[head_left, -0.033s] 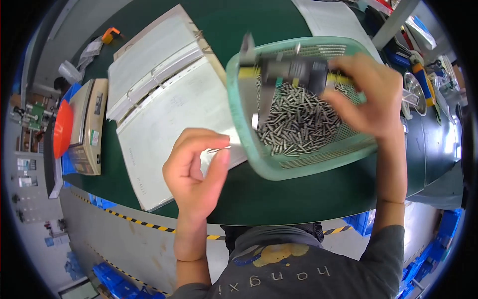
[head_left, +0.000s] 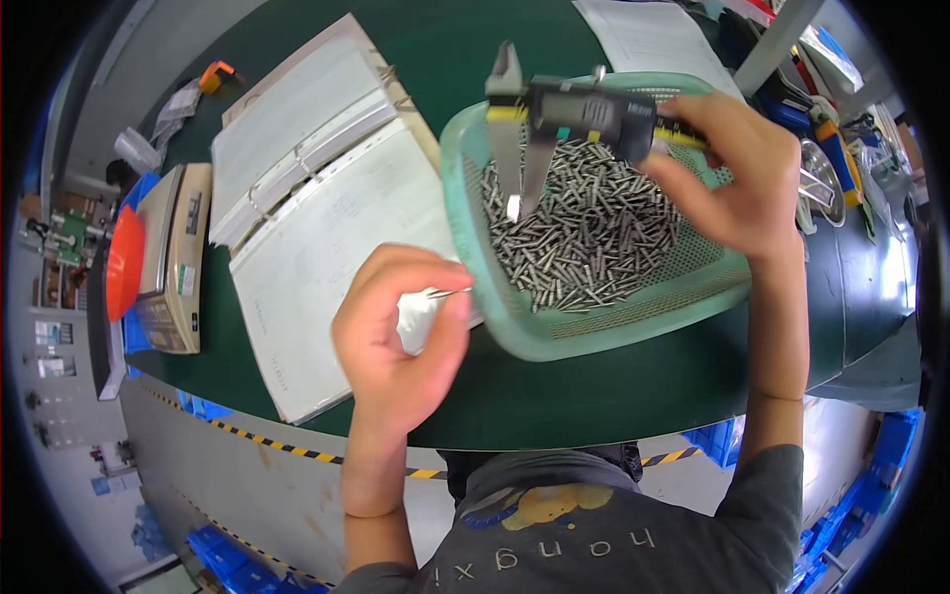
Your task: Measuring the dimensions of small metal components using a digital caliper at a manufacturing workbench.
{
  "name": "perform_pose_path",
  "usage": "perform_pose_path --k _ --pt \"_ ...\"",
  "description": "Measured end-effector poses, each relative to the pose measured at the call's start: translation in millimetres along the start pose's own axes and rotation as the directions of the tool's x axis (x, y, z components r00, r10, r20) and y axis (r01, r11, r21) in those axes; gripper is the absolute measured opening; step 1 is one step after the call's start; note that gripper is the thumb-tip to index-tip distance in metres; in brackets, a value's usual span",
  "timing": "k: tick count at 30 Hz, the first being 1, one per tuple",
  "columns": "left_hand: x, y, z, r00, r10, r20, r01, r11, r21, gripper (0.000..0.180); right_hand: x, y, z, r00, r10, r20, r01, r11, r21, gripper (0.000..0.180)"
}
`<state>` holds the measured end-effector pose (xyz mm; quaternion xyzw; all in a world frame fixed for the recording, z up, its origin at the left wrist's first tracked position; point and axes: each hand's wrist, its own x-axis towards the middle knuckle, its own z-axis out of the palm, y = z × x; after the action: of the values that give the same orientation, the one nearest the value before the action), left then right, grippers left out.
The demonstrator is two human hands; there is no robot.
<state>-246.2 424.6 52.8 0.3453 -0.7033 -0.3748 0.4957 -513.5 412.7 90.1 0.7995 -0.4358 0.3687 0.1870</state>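
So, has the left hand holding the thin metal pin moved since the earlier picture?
No. The left hand with the thin metal pin sits where it was, over the open white ring binder.

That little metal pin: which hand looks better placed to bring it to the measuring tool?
Probably the left hand: its fingertips already pinch the pin just beside the green basket. The right hand is occupied holding the digital caliper over the basket, jaws pointing down.

right hand (head_left: 737, 173) with digital caliper (head_left: 574, 114) above green basket (head_left: 594, 332) of metal pins (head_left: 584, 223), left hand (head_left: 396, 332) pinching one pin (head_left: 447, 292)
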Motion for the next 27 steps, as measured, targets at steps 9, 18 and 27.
perform_pose_path --k 9,18,27 --pt "52.9 -9.6 57.7 0.768 -0.072 0.636 -0.448 0.650 0.614 0.007 -36.7 23.4 13.7 0.935 0.351 -0.049 -0.348 0.935 0.059 0.034" --pt "70.8 -25.5 87.0 0.790 -0.045 0.611 -0.460 0.616 0.640 0.008 -32.3 29.4 11.6 0.891 0.441 -0.102 -0.427 0.894 0.138 0.033" --pt "76.6 -18.1 66.0 0.958 -0.230 0.168 0.234 0.972 0.000 0.009 -34.4 25.3 7.2 0.909 0.406 -0.093 -0.395 0.912 0.113 0.037"
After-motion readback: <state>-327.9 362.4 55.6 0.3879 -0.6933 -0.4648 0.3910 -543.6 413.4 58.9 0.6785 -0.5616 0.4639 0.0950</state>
